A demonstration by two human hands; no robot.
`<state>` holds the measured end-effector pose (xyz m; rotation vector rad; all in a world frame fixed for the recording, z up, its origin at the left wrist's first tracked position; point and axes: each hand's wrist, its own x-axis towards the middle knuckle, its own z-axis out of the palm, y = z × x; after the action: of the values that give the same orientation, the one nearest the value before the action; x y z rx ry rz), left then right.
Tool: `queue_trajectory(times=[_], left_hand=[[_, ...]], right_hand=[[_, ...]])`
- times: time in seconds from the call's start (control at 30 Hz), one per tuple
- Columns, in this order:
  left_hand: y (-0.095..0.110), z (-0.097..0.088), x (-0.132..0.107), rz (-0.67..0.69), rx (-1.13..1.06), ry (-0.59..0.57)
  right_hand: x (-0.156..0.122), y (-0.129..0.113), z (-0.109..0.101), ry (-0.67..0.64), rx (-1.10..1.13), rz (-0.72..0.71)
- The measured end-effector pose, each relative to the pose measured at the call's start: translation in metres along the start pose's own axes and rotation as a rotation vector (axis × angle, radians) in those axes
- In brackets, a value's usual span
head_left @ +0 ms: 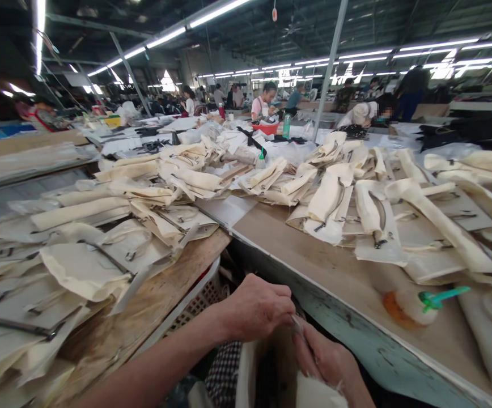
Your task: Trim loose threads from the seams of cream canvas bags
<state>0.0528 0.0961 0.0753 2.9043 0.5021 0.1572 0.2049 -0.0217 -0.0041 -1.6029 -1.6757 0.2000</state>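
Note:
My left hand (261, 306) is closed, its fingers pinched together at the upper edge of a cream fabric piece (320, 392). Just to its right, my right hand (325, 351) grips the same edge between thumb and fingers. The piece hangs open below my hands over my lap, with a dark hollow between its pale sides. It looks like an unfinished bag, and its lower part runs out of view. What exactly lies between my fingertips is too small to make out.
Cream fabric pieces with zips (101, 258) cover the wooden table at left; more pieces (331, 195) lie on the right-hand table. A bottle with a green nozzle (407, 306) lies near that table's edge. Between the tables stands a white plastic basket (195, 309). Several people work farther back.

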Motion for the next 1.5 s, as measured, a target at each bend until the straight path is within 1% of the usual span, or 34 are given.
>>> queue_trajectory(times=[0.1, 0.2, 0.27, 0.33, 0.4, 0.5, 0.57, 0.67, 0.73, 0.9, 0.97, 1.07, 1.17, 1.3, 1.4, 1.5], left_hand=[[0.007, 0.003, 0.006, -0.071, 0.022, -0.015], [0.008, 0.002, 0.007, -0.138, -0.123, -0.008], [0.005, 0.0, 0.005, -0.143, -0.214, -0.006], [0.002, -0.002, 0.001, -0.141, -0.235, -0.004], [0.002, 0.0, -0.004, -0.179, -0.281, 0.029], [0.008, 0.006, -0.009, -0.286, -0.374, 0.132], [0.013, 0.011, -0.01, -0.341, -0.386, 0.185], [0.017, 0.012, -0.011, -0.383, -0.377, 0.215], [0.016, 0.009, -0.012, -0.392, -0.387, 0.211], [0.012, -0.003, -0.02, -0.401, -0.485, 0.087], [0.012, -0.003, -0.022, -0.412, -0.436, 0.1], [0.014, -0.001, -0.023, -0.382, -0.31, 0.121], [0.013, -0.002, -0.019, -0.295, -0.21, 0.064], [0.007, -0.008, -0.011, -0.13, -0.12, -0.036], [0.001, -0.007, -0.007, -0.044, -0.08, -0.052], [-0.002, -0.005, -0.006, -0.006, -0.042, -0.05]], right_hand=[[-0.001, 0.004, -0.002, -0.01, -0.016, 0.03], [0.0, 0.007, -0.004, -0.038, -0.039, 0.013], [0.0, 0.007, -0.005, -0.05, -0.055, -0.004], [0.001, 0.008, -0.006, -0.054, -0.076, -0.001], [0.001, 0.008, -0.007, -0.057, -0.096, 0.027], [0.0, 0.006, -0.008, -0.08, -0.102, 0.088], [0.001, 0.003, -0.008, -0.104, -0.104, 0.132], [0.002, -0.003, -0.009, -0.131, -0.126, 0.184], [0.003, -0.006, -0.009, -0.138, -0.141, 0.182], [0.003, -0.007, -0.005, -0.103, -0.127, 0.153], [0.002, -0.007, -0.003, -0.085, -0.106, 0.152], [0.0, -0.005, -0.001, -0.073, -0.097, 0.12], [-0.001, -0.003, -0.001, -0.05, -0.11, 0.071], [-0.002, -0.001, 0.001, -0.031, -0.107, 0.034], [-0.004, 0.0, 0.003, -0.028, -0.109, 0.021], [-0.006, 0.001, 0.006, -0.017, -0.126, -0.004]])
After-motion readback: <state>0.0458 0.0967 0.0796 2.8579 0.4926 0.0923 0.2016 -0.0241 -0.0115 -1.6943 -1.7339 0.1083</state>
